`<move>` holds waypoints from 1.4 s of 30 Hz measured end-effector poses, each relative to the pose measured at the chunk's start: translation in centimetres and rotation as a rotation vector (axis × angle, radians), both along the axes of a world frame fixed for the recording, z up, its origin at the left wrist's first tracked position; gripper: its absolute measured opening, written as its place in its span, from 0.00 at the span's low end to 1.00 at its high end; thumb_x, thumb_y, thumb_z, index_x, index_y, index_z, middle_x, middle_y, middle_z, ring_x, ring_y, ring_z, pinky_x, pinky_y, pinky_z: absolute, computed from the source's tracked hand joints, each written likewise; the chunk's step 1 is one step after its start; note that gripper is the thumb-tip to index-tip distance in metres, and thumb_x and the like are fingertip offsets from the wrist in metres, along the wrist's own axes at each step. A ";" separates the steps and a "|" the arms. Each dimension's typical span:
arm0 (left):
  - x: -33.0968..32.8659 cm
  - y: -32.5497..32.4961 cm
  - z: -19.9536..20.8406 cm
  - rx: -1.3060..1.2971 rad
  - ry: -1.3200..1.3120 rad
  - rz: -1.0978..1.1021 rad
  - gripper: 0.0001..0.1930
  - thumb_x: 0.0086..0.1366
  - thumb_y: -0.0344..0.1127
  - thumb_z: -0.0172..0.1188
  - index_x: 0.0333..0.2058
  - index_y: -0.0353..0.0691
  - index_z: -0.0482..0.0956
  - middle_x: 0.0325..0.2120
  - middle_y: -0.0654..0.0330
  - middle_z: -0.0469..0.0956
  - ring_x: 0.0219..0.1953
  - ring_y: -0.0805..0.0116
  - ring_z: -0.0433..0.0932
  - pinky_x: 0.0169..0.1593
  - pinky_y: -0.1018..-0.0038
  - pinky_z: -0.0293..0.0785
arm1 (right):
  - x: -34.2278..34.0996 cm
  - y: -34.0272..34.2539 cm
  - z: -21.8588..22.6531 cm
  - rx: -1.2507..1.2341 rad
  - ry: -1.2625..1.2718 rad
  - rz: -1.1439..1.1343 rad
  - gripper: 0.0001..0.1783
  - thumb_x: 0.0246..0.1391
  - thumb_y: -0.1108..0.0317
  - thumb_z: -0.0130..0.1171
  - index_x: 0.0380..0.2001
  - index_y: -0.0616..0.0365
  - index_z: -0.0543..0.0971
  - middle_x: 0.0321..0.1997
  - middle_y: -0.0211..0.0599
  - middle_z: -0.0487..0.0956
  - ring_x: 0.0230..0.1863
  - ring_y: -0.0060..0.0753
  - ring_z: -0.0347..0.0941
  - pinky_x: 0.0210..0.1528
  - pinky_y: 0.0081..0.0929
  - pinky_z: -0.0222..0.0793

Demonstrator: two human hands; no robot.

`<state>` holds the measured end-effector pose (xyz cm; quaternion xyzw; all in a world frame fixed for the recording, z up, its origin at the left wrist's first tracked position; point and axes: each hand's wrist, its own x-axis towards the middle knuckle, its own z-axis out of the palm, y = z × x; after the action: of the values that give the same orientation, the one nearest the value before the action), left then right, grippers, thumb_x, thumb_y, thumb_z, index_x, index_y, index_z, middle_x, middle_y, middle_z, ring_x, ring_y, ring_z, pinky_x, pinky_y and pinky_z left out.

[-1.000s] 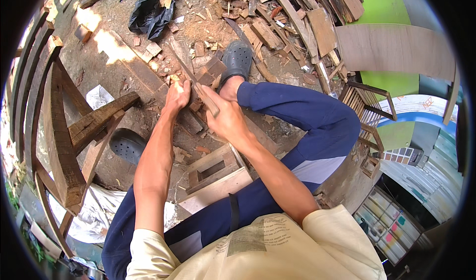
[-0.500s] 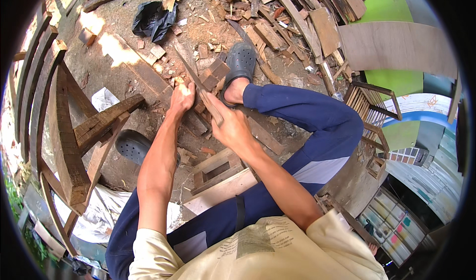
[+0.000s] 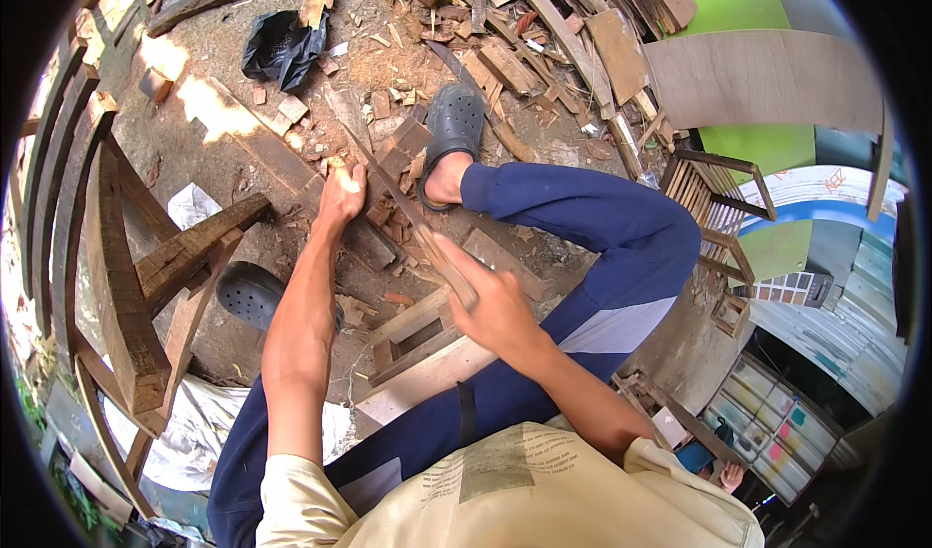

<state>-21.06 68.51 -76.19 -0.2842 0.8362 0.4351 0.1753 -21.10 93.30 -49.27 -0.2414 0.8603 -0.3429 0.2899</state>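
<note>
In the head view, the hands are held apart. A long wooden-handled tool (image 3: 427,232) is gripped in the right hand (image 3: 495,310), its blade angled past the left hand (image 3: 342,191), which is placed over a plank (image 3: 272,160); its grip cannot be told.

crumpled black plastic bag (image 3: 282,53) at upper left, slatted wooden rack (image 3: 697,191) at right, white sheeting (image 3: 199,433) at lower left, green panel (image 3: 730,0) at upper right

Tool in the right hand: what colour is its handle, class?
Brown handle, best seen in the head view.
</note>
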 end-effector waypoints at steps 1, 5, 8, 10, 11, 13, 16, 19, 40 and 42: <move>0.4 0.1 -0.1 0.007 -0.004 0.001 0.26 0.74 0.50 0.44 0.47 0.30 0.81 0.47 0.30 0.80 0.53 0.31 0.78 0.58 0.47 0.73 | 1.5 1.7 2.8 0.059 -0.024 -0.011 0.45 0.50 0.76 0.64 0.74 0.43 0.67 0.40 0.61 0.84 0.33 0.64 0.82 0.38 0.47 0.81; 0.6 -0.3 -1.0 0.004 0.024 0.017 0.26 0.75 0.49 0.44 0.48 0.31 0.81 0.46 0.30 0.80 0.53 0.31 0.78 0.58 0.47 0.73 | 2.5 1.8 3.9 -0.014 0.043 -0.054 0.41 0.52 0.75 0.63 0.72 0.45 0.70 0.46 0.59 0.84 0.36 0.63 0.83 0.40 0.44 0.81; -0.4 1.0 -1.2 0.047 0.084 -0.014 0.26 0.75 0.49 0.43 0.48 0.31 0.81 0.45 0.30 0.80 0.52 0.31 0.78 0.58 0.47 0.73 | -3.4 -4.9 -7.5 0.096 -0.054 -0.103 0.39 0.54 0.75 0.61 0.71 0.46 0.70 0.48 0.57 0.84 0.36 0.62 0.83 0.40 0.44 0.81; -0.9 0.1 -0.9 0.026 0.117 -0.030 0.25 0.75 0.48 0.43 0.48 0.30 0.81 0.45 0.29 0.80 0.52 0.30 0.78 0.57 0.47 0.72 | -4.2 -6.5 -10.0 0.030 0.012 -0.097 0.39 0.55 0.75 0.61 0.71 0.47 0.70 0.48 0.57 0.84 0.35 0.62 0.83 0.40 0.44 0.81; -0.1 0.2 -0.5 0.015 0.123 -0.030 0.25 0.75 0.47 0.43 0.48 0.30 0.81 0.45 0.29 0.80 0.52 0.30 0.78 0.57 0.47 0.72 | -2.7 -5.1 -7.8 0.059 0.001 -0.064 0.39 0.54 0.75 0.61 0.71 0.47 0.70 0.48 0.57 0.84 0.35 0.61 0.83 0.40 0.43 0.81; 0.1 -0.5 0.8 0.078 0.058 0.012 0.25 0.75 0.48 0.44 0.47 0.29 0.80 0.44 0.29 0.80 0.51 0.30 0.78 0.57 0.48 0.73 | 0.5 -0.6 -2.3 0.066 0.020 -0.019 0.42 0.52 0.76 0.63 0.73 0.45 0.68 0.42 0.57 0.85 0.34 0.62 0.83 0.38 0.47 0.81; 0.1 -0.5 1.6 0.062 -0.016 0.006 0.26 0.75 0.48 0.44 0.48 0.28 0.80 0.45 0.29 0.80 0.52 0.31 0.78 0.57 0.49 0.73 | 4.3 5.0 4.2 -0.039 0.036 -0.053 0.47 0.49 0.78 0.66 0.74 0.43 0.67 0.40 0.55 0.86 0.33 0.60 0.84 0.36 0.51 0.80; 0.1 -0.2 1.2 0.045 -0.030 0.007 0.26 0.76 0.48 0.44 0.49 0.28 0.80 0.46 0.28 0.79 0.53 0.31 0.78 0.58 0.49 0.73 | 2.7 3.0 1.1 -0.063 0.052 -0.069 0.45 0.51 0.77 0.65 0.73 0.43 0.67 0.34 0.58 0.85 0.32 0.62 0.83 0.35 0.51 0.79; -0.4 -0.8 1.1 0.059 -0.027 0.004 0.26 0.76 0.48 0.43 0.43 0.25 0.79 0.43 0.27 0.79 0.50 0.31 0.79 0.55 0.49 0.72 | 2.2 2.4 1.6 0.042 0.005 -0.030 0.46 0.50 0.77 0.65 0.74 0.42 0.67 0.46 0.58 0.85 0.38 0.61 0.84 0.39 0.46 0.82; -0.3 -0.4 1.5 0.073 -0.021 0.006 0.29 0.76 0.49 0.42 0.45 0.24 0.79 0.45 0.25 0.78 0.52 0.32 0.79 0.57 0.50 0.72 | 3.9 4.5 4.2 0.009 -0.012 -0.054 0.47 0.49 0.78 0.65 0.74 0.42 0.67 0.52 0.57 0.84 0.41 0.60 0.84 0.41 0.45 0.83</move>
<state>-21.33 68.07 -74.65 -0.2847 0.8170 0.4629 0.1929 -17.19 97.79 -45.11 -0.2145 0.8662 -0.3482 0.2869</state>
